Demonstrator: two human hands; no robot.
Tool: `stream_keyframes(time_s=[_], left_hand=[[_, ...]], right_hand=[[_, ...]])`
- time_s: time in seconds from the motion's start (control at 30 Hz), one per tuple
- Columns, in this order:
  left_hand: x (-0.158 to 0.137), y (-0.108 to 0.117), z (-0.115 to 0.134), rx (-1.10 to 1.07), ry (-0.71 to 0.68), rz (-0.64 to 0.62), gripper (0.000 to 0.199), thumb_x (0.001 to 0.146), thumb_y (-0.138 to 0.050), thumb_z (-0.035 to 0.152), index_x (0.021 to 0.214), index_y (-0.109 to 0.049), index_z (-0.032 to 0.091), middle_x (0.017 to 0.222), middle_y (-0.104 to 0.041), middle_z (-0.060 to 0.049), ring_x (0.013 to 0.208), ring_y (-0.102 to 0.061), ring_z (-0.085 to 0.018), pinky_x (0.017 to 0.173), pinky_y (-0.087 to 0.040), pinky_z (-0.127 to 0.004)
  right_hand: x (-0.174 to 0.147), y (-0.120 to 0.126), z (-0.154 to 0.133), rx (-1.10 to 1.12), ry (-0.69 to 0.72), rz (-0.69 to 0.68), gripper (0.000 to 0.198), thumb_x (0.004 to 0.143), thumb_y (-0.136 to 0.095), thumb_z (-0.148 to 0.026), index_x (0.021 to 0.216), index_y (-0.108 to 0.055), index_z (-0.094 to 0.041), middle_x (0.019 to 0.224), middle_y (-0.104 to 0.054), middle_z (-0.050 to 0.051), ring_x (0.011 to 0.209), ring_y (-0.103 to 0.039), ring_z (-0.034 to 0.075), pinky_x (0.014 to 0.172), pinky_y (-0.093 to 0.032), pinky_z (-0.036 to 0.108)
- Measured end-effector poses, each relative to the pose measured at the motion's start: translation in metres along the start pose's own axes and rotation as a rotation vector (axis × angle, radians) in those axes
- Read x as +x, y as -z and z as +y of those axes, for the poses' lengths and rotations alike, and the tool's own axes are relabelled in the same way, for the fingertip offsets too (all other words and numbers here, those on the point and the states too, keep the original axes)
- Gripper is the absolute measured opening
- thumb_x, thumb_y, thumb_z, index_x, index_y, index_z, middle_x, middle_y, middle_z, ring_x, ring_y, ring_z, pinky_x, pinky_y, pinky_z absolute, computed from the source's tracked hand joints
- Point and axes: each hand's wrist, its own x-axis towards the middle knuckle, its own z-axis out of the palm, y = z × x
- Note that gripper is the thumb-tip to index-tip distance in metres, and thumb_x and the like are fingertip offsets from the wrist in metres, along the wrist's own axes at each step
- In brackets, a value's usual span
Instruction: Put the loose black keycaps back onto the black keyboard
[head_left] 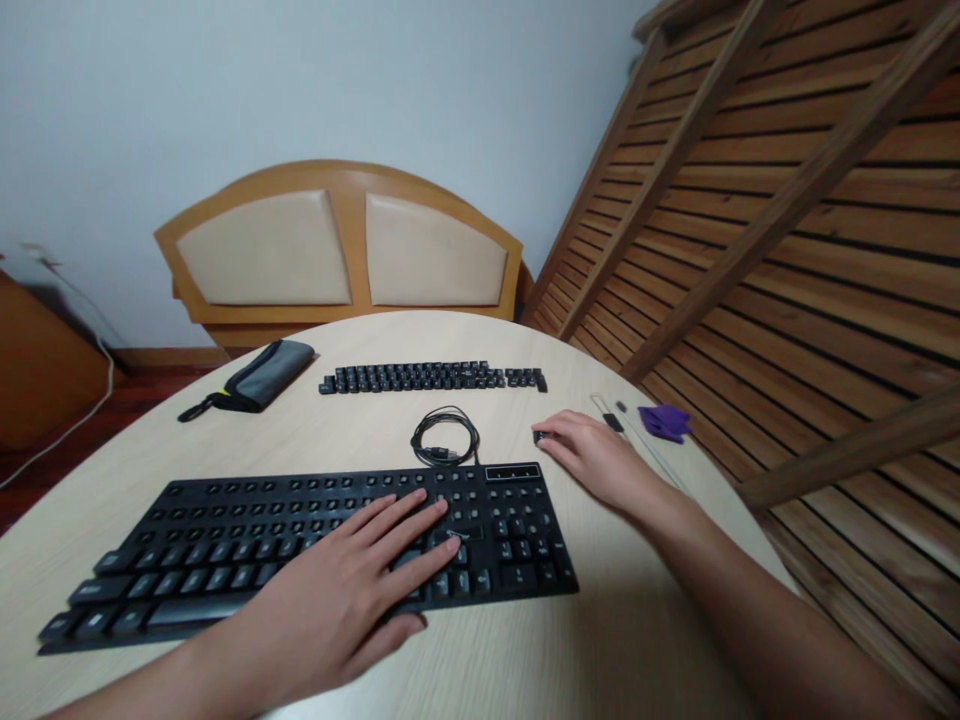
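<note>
A black keyboard (pixel 247 580) lies across the table, its upper rows and part of the number pad stripped to bare switches, its lower rows still capped. My left hand (pixel 360 580) rests flat on its right half with the fingers spread, hiding some keys. To the right, just beyond the keyboard's corner, my right hand (pixel 592 455) pinches a small black keycap (pixel 538 437) at the tabletop. Loose keycaps (pixel 420 376) stand in neat rows farther back. The keyboard's coiled cable (pixel 450 420) lies between them and the keyboard.
A grey zip pouch (pixel 270 378) sits at the back left of the round wooden table (pixel 637 640). Right of my right hand are a wire keycap puller (pixel 613 421), a thin light stick (pixel 660 455) and a purple cloth (pixel 664 423). Slatted wood (pixel 795 230) leans along the right side.
</note>
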Motion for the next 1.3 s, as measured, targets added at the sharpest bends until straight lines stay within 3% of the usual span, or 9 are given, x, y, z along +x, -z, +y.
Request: stream_keyframes(time_s=[0.1,0.2,0.3,0.4,1.3], left_hand=[[0.0,0.0,-0.001,-0.015,0.002,-0.005,0.063,0.099,-0.052,0.046,0.157,-0.029,0.033,0.162,-0.03,-0.004,0.145,-0.034,-0.032,0.115,-0.038,-0.05],[0.001,0.0,-0.001,-0.019,0.007,0.004,0.064,0.098,-0.055,0.044,0.156,-0.03,0.033,0.162,-0.03,-0.004,0.146,-0.033,-0.032,0.115,-0.038,-0.05],[0.002,-0.001,-0.002,-0.027,0.015,0.028,0.063,0.098,-0.055,0.042,0.155,-0.033,0.032,0.161,-0.032,-0.004,0.146,-0.033,-0.032,0.115,-0.037,-0.049],[0.003,-0.001,-0.003,-0.023,0.019,0.037,0.062,0.098,-0.055,0.043,0.155,-0.034,0.032,0.16,-0.033,-0.004,0.145,-0.034,-0.032,0.115,-0.038,-0.049],[0.002,0.0,-0.003,0.006,0.019,-0.008,0.063,0.099,-0.053,0.044,0.156,-0.031,0.031,0.161,-0.031,-0.006,0.146,-0.033,-0.033,0.113,-0.04,-0.053]], right_hand=[[-0.006,0.016,-0.011,0.165,-0.015,-0.052,0.024,0.096,-0.055,-0.03,0.111,-0.071,-0.022,0.112,-0.072,0.009,0.103,-0.066,0.024,0.093,-0.05,0.04],[-0.014,0.029,-0.025,0.322,-0.01,-0.256,0.024,0.094,-0.057,-0.035,0.109,-0.072,-0.022,0.11,-0.073,0.007,0.103,-0.066,0.023,0.094,-0.05,0.038],[-0.018,0.034,-0.035,0.394,-0.003,-0.404,0.024,0.092,-0.059,-0.035,0.106,-0.073,-0.022,0.106,-0.074,0.005,0.098,-0.067,0.022,0.091,-0.051,0.037],[-0.02,0.032,-0.039,0.432,0.0,-0.471,0.023,0.091,-0.06,-0.034,0.105,-0.073,-0.021,0.105,-0.074,0.005,0.097,-0.067,0.021,0.091,-0.051,0.036],[-0.024,0.027,-0.05,0.145,0.206,-0.364,0.013,0.092,-0.067,-0.029,0.102,-0.073,-0.023,0.1,-0.072,0.004,0.096,-0.064,0.02,0.086,-0.047,0.033]])
